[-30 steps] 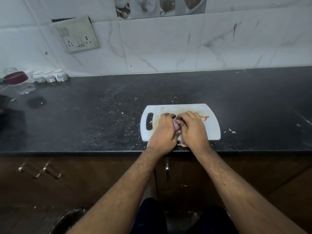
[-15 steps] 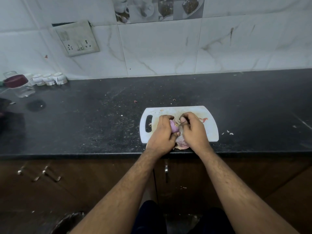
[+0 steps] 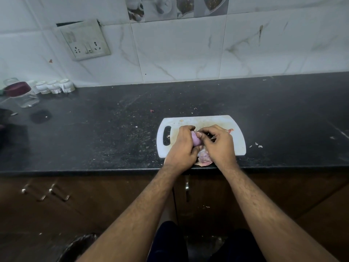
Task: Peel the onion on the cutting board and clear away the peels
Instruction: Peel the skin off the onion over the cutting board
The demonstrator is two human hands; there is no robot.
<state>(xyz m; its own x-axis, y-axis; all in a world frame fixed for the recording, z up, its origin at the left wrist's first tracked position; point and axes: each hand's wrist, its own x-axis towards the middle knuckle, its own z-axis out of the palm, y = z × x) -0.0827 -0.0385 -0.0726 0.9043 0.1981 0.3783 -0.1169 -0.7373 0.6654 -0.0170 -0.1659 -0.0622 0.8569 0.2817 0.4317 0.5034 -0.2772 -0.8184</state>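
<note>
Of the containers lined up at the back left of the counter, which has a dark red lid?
The large clear jar nearest the left edge; the small jars beside it are white.

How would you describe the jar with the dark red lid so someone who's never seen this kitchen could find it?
Follow the black countertop to its far left end, by the tiled wall. The jar stands there, just in front of a row of small white containers. It is clear glass with a wide dark red lid, the only coloured top in that group.
</note>
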